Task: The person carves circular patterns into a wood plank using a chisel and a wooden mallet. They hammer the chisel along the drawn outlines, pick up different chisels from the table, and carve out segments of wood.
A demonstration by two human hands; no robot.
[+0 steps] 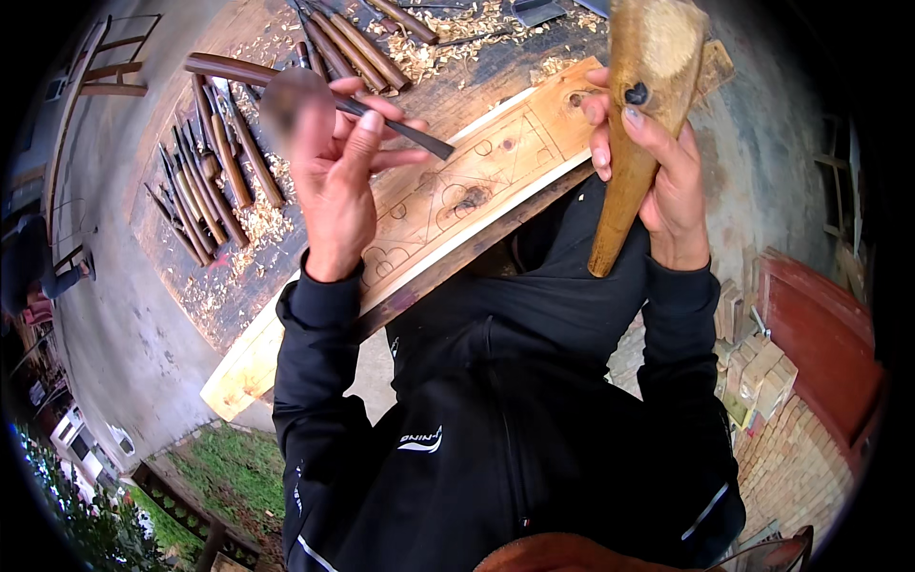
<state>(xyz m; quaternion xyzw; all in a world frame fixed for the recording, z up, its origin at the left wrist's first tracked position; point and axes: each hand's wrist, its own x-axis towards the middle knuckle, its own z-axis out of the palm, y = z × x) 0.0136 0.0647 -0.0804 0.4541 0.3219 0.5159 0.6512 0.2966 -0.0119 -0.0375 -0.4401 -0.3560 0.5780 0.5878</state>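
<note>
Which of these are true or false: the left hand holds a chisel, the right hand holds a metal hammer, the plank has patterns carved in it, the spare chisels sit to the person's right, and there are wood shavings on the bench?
1. The left hand holds a chisel. True.
2. The right hand holds a metal hammer. False: it grips a wooden mallet.
3. The plank has patterns carved in it. True: curved lines and circles show.
4. The spare chisels lie to the person's right. False: they lie on the left of the bench.
5. Wood shavings lie on the bench. True.
</note>
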